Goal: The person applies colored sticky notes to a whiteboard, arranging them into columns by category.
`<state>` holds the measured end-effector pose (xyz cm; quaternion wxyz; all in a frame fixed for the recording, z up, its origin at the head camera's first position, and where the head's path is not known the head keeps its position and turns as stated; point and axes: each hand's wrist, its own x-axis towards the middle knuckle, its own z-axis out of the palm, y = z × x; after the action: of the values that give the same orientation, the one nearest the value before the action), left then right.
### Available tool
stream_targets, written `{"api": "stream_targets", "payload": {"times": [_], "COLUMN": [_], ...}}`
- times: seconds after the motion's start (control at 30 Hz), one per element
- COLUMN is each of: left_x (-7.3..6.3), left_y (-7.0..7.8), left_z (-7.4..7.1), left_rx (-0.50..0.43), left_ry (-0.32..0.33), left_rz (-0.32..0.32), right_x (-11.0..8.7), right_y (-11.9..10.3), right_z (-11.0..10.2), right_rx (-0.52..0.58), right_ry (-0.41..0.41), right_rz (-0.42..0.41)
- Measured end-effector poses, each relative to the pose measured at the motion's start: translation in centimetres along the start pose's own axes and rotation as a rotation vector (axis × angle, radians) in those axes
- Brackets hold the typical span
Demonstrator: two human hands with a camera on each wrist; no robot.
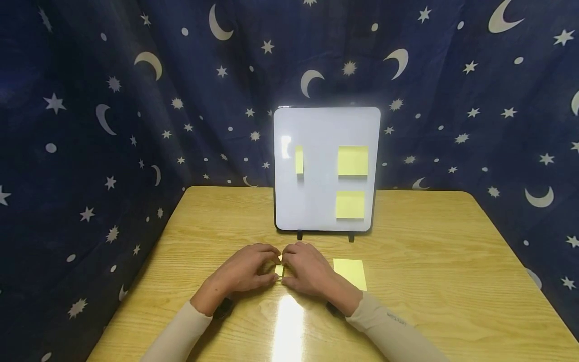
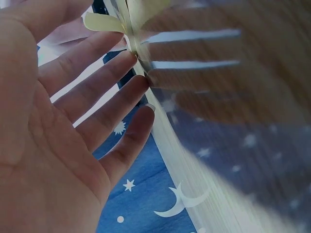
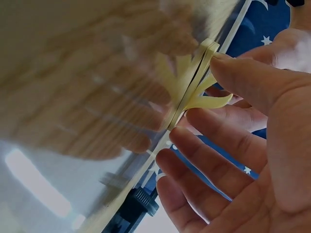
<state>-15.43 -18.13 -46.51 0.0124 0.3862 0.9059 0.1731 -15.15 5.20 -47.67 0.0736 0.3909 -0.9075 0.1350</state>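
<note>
Between my two hands, low over the table, is a small yellow sticky note (image 1: 279, 271) with bent-up flaps. My left hand (image 1: 249, 267) comes from the left and holds the note's side between index finger and thumb. In the left wrist view its other fingers are spread, tips at the glossy tabletop. My right hand (image 1: 309, 269) pinches the opposite side. The right wrist view shows its thumb at one end of the yellow paper (image 3: 209, 102) and the index finger by the raised flap. Fingers hide part of the note.
A whiteboard (image 1: 316, 201) stands behind the hands on small dark feet. It carries two square yellow notes (image 1: 353, 161) and a narrow yellow strip (image 1: 299, 160). Another yellow square (image 1: 350, 271) lies by my right wrist. A star-patterned dark blue curtain (image 1: 181, 100) surrounds the wooden table (image 1: 429, 241).
</note>
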Motion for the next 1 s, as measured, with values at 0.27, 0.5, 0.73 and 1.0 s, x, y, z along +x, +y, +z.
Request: {"api": "stream_targets", "payload": {"times": [0.27,0.5,0.73,1.0], "left_x": [0.10,0.03,0.06,0.15], "left_y": [-0.11,-0.43,-0.48,-0.25], "left_z": [-0.01,0.09,0.12,-0.09], "left_rx": [-0.027,-0.032,-0.012,-0.013], "left_ry": [0.007,0.021,0.033,0.014], "left_rz": [-0.007,0.028,0.065,0.050], "right_x": [-0.12,-0.18,0.16,0.45], "right_y": [0.09,0.06,-0.34,-0.53], "right_z": [0.01,-0.17,-0.13,-0.02], "right_rx": [-0.001,0.036,0.027,0.016], "right_ry": [0.006,0.002,0.031,0.047], "right_rz": [-0.015,-0.019,-0.013,-0.008]}}
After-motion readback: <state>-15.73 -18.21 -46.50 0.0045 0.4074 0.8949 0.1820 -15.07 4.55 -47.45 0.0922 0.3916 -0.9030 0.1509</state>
